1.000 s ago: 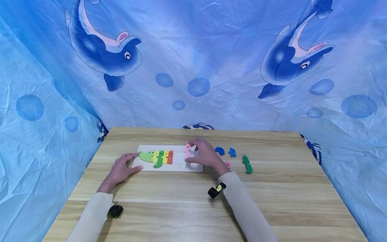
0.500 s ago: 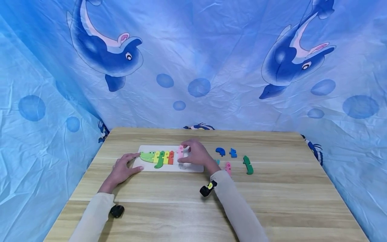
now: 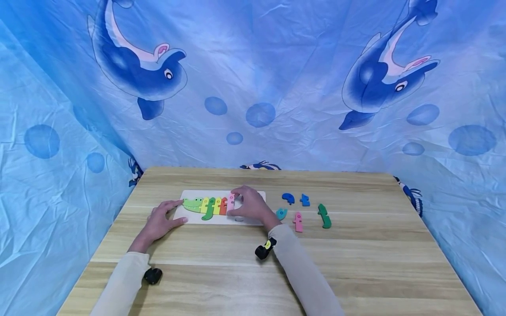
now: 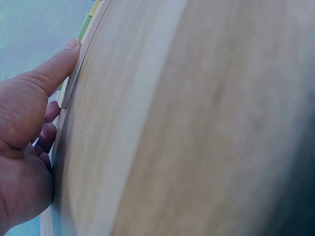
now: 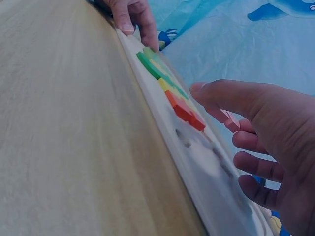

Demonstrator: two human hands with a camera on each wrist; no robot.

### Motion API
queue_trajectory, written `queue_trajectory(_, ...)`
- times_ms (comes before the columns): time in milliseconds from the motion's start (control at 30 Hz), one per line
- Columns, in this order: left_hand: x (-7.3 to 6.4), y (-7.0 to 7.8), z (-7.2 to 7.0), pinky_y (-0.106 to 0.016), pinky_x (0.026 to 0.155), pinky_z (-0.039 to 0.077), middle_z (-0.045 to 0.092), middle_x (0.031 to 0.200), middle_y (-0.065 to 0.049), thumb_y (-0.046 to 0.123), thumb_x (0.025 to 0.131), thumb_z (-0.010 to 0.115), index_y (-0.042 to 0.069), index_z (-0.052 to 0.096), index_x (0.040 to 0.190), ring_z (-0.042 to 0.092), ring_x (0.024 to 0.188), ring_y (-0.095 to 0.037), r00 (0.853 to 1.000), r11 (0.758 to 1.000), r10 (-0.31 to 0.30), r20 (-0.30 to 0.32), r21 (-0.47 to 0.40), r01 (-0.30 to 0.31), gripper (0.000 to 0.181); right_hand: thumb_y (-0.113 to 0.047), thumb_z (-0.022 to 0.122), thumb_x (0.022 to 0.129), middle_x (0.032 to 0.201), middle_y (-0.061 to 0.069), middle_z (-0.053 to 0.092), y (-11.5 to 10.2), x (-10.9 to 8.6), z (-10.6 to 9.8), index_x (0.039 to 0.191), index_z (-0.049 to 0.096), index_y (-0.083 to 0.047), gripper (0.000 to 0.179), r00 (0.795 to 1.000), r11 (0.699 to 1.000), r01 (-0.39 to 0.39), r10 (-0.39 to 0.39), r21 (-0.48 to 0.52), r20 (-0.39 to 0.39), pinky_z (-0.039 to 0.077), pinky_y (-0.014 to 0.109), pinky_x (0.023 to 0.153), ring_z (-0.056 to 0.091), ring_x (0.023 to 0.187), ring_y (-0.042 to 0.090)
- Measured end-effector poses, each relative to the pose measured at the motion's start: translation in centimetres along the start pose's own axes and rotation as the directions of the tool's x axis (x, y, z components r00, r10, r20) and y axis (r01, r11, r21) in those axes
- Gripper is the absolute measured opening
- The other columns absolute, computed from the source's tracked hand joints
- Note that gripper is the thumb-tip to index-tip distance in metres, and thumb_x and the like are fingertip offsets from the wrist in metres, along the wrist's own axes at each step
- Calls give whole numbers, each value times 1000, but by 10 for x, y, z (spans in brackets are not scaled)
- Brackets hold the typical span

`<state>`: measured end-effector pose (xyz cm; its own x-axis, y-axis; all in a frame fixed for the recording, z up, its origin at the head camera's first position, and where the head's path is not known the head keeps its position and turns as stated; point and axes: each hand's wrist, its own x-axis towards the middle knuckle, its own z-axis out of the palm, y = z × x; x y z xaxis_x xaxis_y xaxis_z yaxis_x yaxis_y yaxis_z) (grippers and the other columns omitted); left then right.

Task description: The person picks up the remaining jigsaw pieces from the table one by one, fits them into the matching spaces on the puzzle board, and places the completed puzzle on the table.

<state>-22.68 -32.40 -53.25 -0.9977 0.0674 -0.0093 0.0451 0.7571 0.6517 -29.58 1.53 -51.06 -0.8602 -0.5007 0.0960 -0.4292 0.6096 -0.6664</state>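
A crocodile puzzle board (image 3: 209, 220), white with coloured pieces, lies on the wooden table. The green head (image 3: 192, 205), yellow and green pieces and a red-orange piece (image 3: 223, 206) sit in its left half. My left hand (image 3: 160, 222) holds the board's left end, thumb on the near edge and fingers at the far side. In my right hand (image 3: 251, 205) a pink puzzle piece (image 3: 230, 203) is pinched between thumb and fingers. In the right wrist view the pink piece (image 5: 231, 122) is tilted above the board, beside the red-orange piece, and partly hidden by the thumb.
Right of the board lie loose pieces: a dark blue one (image 3: 288, 198), a smaller blue one (image 3: 305, 200), a teal one (image 3: 281, 213), a second pink one (image 3: 298, 222) and a long green one (image 3: 323, 216). A blue dolphin-print curtain (image 3: 253, 79) surrounds the table.
My right hand has carried the pink piece leftward along the board, up beside the red-orange piece. The teal piece and second pink piece are now uncovered. My left hand has stayed put.
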Motion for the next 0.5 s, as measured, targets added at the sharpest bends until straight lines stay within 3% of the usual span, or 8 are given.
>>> queue_trajectory(233, -1, -1, 0, -69, 103, 21, 35, 156, -28, 46, 89, 78, 10, 48, 153, 31, 136, -53, 1000, 1000, -9, 4, 1, 9, 79, -48, 89, 76, 124, 0, 64, 2, 1, 5, 139, 64, -15, 75, 1000, 999, -1, 1, -42, 12, 50, 35, 95, 59, 103, 15)
queue_trajectory(500, 0, 2, -1, -68, 103, 21, 36, 155, -28, 45, 90, 78, 10, 49, 152, 31, 136, -52, 1000, 1000, -7, 3, 3, 7, 78, -50, 89, 75, 117, -2, 63, 2, 2, 8, 138, 65, -15, 76, 1000, 998, -20, 21, -60, 22, 50, 35, 98, 59, 105, 14)
